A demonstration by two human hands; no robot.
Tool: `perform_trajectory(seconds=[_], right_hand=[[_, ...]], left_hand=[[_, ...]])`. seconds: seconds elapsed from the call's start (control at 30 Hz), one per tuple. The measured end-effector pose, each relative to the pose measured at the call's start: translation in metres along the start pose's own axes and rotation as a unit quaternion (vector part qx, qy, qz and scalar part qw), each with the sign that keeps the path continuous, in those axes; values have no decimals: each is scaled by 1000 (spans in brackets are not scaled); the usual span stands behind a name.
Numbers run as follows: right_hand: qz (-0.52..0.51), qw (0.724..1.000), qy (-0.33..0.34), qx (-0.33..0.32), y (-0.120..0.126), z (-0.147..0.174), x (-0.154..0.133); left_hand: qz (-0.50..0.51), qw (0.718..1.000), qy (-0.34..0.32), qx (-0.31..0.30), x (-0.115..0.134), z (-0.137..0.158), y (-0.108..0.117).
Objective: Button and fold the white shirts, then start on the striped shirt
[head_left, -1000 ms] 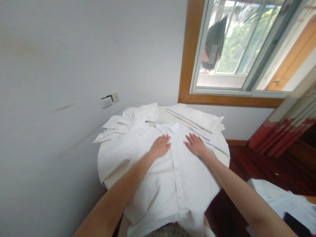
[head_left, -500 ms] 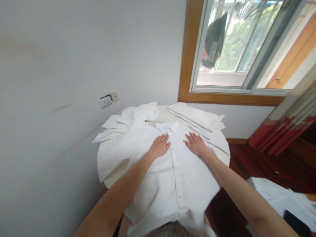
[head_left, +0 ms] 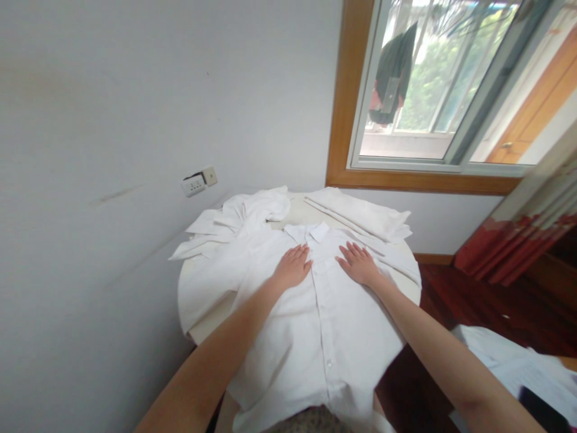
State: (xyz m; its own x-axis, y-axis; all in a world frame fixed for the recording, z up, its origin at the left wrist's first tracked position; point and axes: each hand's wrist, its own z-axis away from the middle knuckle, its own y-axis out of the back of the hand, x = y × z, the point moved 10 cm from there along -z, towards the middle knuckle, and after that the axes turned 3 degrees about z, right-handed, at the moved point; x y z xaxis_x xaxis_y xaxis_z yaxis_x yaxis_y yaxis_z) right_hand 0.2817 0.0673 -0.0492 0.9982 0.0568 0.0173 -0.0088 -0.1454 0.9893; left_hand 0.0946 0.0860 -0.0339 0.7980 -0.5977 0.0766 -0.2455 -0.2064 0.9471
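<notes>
A white button-up shirt (head_left: 297, 325) lies front side up across a round table (head_left: 298, 211), collar toward the wall and hem hanging over the near edge. My left hand (head_left: 293, 266) rests flat on the shirt's chest, just left of the button placket. On the other side of the placket, my right hand (head_left: 357, 263) lies flat with its fingers spread. Neither hand grips the cloth. The left sleeve in view spreads over the table's left side; the other sleeve lies to the right, partly behind my right arm.
A crumpled white garment (head_left: 243, 210) sits at the table's back left, and a folded white garment (head_left: 360, 210) at the back right. The wall with a socket (head_left: 193, 185) borders the left. At lower right are white cloth (head_left: 509, 361) and a dark phone-like object (head_left: 543, 409).
</notes>
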Motion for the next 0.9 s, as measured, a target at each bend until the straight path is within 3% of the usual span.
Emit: perform_trajectory(seconds=[0.1, 0.2, 0.33, 0.6, 0.9], right_hand=[[2, 1000, 0, 0, 0, 0, 0], [2, 1000, 1, 4, 0, 0, 0], [-3, 1000, 3, 14, 2, 0, -1], [-5, 1000, 7, 19, 4, 1, -2], [-6, 1000, 7, 11, 3, 1, -3]], left_hand=[[-14, 1000, -14, 24, 3, -5, 9], [-14, 999, -29, 10, 3, -14, 7], [1, 999, -13, -29, -2, -20, -2], [-24, 1000, 1, -14, 1, -22, 5], [-1, 999, 22, -42, -13, -27, -10]])
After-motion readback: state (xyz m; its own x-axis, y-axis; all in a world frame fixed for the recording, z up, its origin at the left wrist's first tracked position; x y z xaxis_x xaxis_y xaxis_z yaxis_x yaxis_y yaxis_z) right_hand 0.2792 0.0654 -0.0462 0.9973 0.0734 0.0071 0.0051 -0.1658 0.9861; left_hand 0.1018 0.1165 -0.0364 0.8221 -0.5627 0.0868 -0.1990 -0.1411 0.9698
